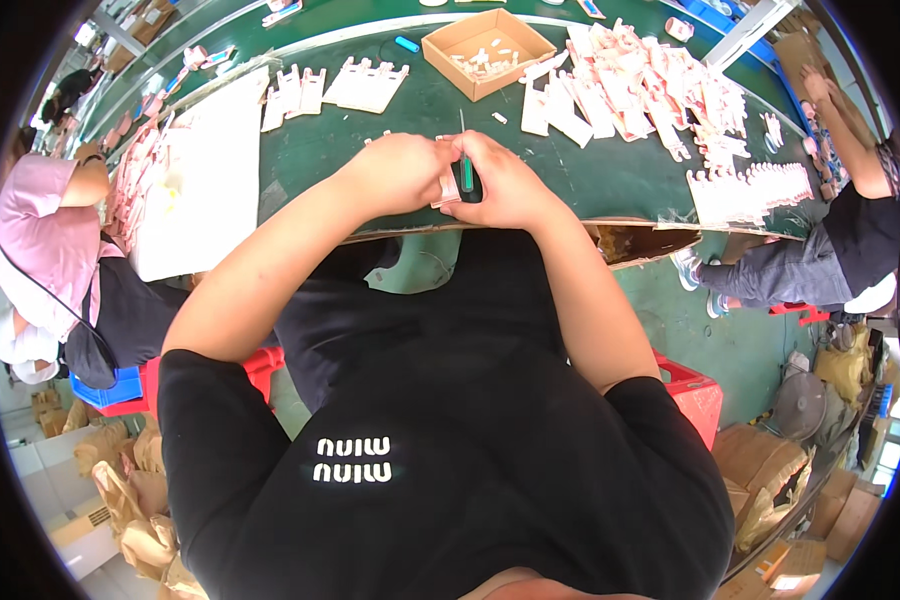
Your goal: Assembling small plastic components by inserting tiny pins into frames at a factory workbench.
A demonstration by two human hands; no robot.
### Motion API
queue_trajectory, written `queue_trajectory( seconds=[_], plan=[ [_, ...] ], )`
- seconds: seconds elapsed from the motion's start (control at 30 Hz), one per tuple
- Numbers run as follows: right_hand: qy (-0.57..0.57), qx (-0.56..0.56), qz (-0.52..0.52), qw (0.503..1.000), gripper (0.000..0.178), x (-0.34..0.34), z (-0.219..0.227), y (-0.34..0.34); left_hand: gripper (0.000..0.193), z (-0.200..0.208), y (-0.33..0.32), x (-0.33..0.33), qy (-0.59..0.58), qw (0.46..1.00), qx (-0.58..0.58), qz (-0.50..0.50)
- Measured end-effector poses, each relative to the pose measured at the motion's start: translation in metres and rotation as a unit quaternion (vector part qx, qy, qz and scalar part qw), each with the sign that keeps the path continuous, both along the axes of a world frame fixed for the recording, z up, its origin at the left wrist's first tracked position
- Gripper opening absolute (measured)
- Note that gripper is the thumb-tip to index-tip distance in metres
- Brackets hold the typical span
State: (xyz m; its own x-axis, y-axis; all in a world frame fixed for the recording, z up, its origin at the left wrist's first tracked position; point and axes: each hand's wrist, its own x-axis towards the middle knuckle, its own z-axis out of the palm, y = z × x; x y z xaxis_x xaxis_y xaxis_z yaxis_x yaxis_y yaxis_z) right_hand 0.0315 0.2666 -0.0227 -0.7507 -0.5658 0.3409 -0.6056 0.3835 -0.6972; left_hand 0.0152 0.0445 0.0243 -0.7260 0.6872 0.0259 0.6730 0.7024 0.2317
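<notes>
Over the near edge of the green work table (315,165), my two hands meet. My right hand (508,185) is closed round a screwdriver with a black and green handle (467,177); its thin shaft points away from me. My left hand (398,172) is closed on a small pale pink plastic part (448,188), right beside the handle. Fingers hide most of that part. Beyond my hands stands an open cardboard box (450,72) with small pale pieces in it.
A heap of pink plastic parts (645,85) lies at the back right, with a row of parts (750,192) nearer. Smaller groups (366,86) lie back left, near a blue piece (407,44). A white board (215,180) lies left. Co-workers (55,220) sit at both sides.
</notes>
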Motion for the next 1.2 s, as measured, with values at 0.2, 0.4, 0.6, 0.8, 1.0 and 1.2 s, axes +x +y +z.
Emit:
queue_trajectory(
  seconds=[0.2, 0.4, 0.6, 0.8, 1.0, 1.2],
  plan=[
    [0.116, 0.082, -0.071, 0.987, 0.056, 0.03, 0.009, 0.033, 0.01, -0.003, -0.028, 0.019, -0.495, 0.629, 0.581, 0.147],
    [0.146, 0.152, -0.224, 0.952, 0.075, 0.06, 0.024, 0.154, 0.015, -0.072, -0.024, 0.104, -0.796, 0.248, 0.552, 0.009],
    [0.13, 0.198, -0.301, 0.924, 0.051, 0.057, 0.026, 0.277, 0.007, -0.094, 0.023, 0.137, -0.871, 0.278, 0.404, 0.027],
    [0.236, 0.143, -0.349, 0.896, 0.039, 0.047, 0.009, 0.25, 0.005, -0.065, 0.032, 0.154, -0.82, 0.424, 0.384, -0.004],
    [0.116, -0.086, -0.211, 0.967, 0.038, 0.029, 0.007, 0.055, 0.024, -0.073, 0.023, 0.152, -0.812, 0.326, 0.484, -0.01],
    [0.083, -0.027, 0.037, 0.996, 0.051, -0.025, 0.015, -0.055, 0.042, -0.061, 0.003, 0.148, -0.755, 0.327, 0.562, 0.085]
  ],
)
